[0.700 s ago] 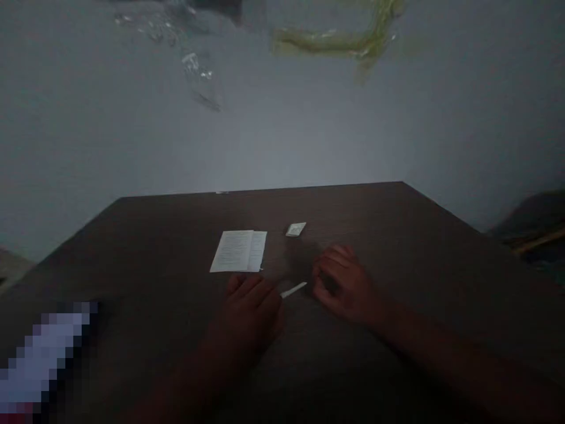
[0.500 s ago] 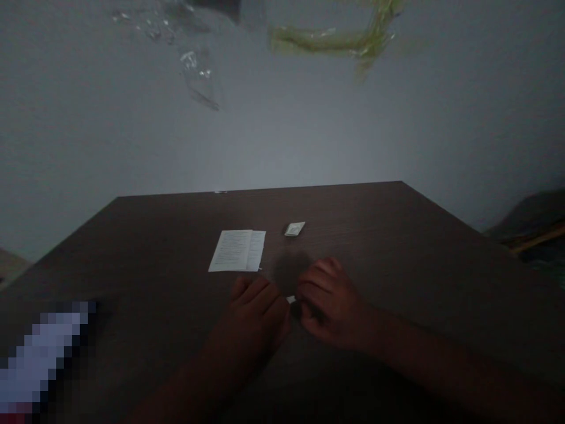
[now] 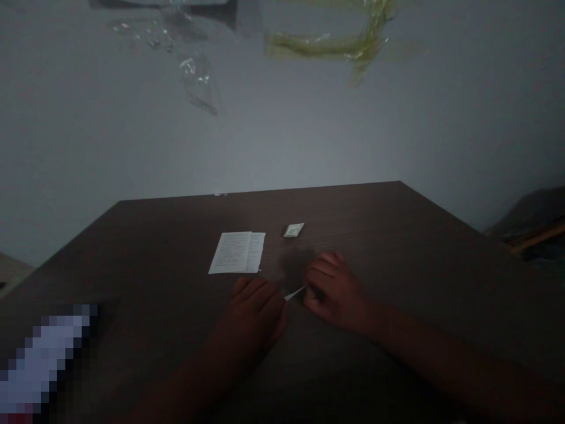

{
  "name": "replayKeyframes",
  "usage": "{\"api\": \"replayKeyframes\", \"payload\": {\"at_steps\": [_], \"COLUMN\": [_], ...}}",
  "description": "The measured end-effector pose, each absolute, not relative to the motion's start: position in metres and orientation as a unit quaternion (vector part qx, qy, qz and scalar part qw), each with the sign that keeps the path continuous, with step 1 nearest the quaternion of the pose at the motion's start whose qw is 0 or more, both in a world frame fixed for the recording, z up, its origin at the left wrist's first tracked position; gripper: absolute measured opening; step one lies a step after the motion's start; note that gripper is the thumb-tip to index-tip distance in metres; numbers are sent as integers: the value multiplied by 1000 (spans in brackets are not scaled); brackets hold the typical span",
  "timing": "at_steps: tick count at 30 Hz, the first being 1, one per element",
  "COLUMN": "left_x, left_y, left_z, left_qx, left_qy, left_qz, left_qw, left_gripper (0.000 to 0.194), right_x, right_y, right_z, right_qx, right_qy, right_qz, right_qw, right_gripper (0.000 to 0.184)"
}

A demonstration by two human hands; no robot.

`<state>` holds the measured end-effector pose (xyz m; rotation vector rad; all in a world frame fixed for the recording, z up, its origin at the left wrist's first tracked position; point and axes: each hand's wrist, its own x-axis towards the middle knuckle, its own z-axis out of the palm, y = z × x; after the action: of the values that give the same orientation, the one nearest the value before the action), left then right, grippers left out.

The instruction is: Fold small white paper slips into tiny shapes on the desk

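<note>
Between my two hands stretches a thin white strip, most likely paper (image 3: 293, 294), narrow and slightly slanted up to the right. My left hand (image 3: 259, 309) is closed, knuckles up, with its fingers on the strip's left end. At the right end, the fingers of my right hand (image 3: 331, 291) pinch it, thumb below and fingers curled above. Both grips hide part of the strip. Just beyond my left hand lies a printed sheet (image 3: 233, 252) with a second printed sheet or fold along its right side. Past my right hand rests a small folded pale piece of paper (image 3: 293, 230).
The dark wooden table (image 3: 176, 306) reaches back to a grey wall (image 3: 300, 129). Yellow tape (image 3: 318, 46) and clear tape (image 3: 198, 76) stick to the wall. A blurred-out flat object (image 3: 44, 359) lies at the left front. Dark items (image 3: 534, 227) stand beyond the right edge.
My right hand has drawn a little away to the right and up from my left hand, and more of the white strip shows between them. The view has shifted slightly.
</note>
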<state>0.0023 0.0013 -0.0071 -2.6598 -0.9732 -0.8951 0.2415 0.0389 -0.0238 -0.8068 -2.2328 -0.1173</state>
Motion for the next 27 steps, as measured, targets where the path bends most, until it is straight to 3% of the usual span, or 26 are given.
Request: {"api": "replayKeyframes", "payload": {"at_steps": [7, 11, 18, 27], "left_x": [-2, 4, 15, 6], "left_y": [3, -1, -11, -6], "left_z": [-4, -3, 2, 12], "left_qx": [-895, -898, -885, -884], "left_qy": [-349, -347, -399, -425], "left_qz": [-268, -267, -233, -183], "left_qw": [71, 56, 55, 68], "left_gripper": [18, 19, 21, 21], "right_x": [247, 240, 230, 236], "right_y": [33, 26, 17, 14], "right_z": [-17, -19, -20, -14], "right_qx": [-284, -257, -245, -256], "right_qy": [-884, -908, -907, -908], "right_qz": [-24, -35, -71, -38], "right_qw": [371, 330, 335, 328], "right_gripper": [23, 5, 19, 15]}}
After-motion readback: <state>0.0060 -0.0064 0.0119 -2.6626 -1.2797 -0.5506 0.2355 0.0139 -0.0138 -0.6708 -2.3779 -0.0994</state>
